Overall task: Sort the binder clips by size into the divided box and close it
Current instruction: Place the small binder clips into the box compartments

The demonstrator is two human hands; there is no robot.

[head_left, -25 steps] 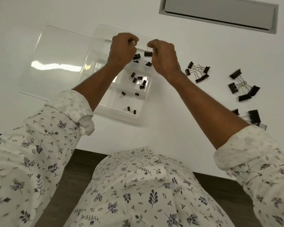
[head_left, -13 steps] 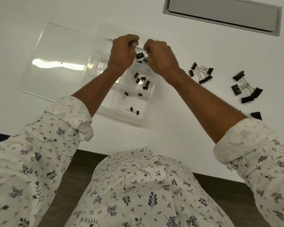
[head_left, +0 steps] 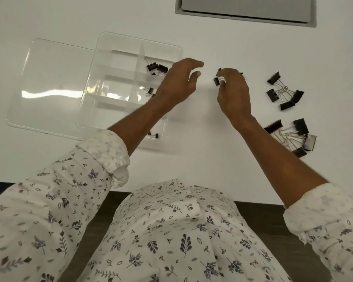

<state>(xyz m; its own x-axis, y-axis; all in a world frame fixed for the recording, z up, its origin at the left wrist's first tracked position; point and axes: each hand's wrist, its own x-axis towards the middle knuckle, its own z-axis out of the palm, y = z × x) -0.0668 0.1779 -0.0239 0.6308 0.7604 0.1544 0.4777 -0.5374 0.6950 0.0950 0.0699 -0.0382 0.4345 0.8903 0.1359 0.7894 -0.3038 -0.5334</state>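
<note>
partly sorted: small clips [head_left: 157,68] in divided box [head_left: 130,42], lid [head_left: 49,78] open. right hand [head_left: 234,94] pinches a clip [head_left: 216,80]; left hand [head_left: 177,84] loosely spread, empty. two clusters [head_left: 283,92] lie unsorted.

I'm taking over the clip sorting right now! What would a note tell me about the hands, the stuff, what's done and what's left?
Left hand: open, over the right edge of the clear plastic divided box.
Right hand: grip pinches a small black binder clip over the white table.
Done: black sorted clips lie in three right-side compartments.
Left: medium black clip cluster and large black clip cluster lie loose; clear flat lid is off, beside the box.
</note>
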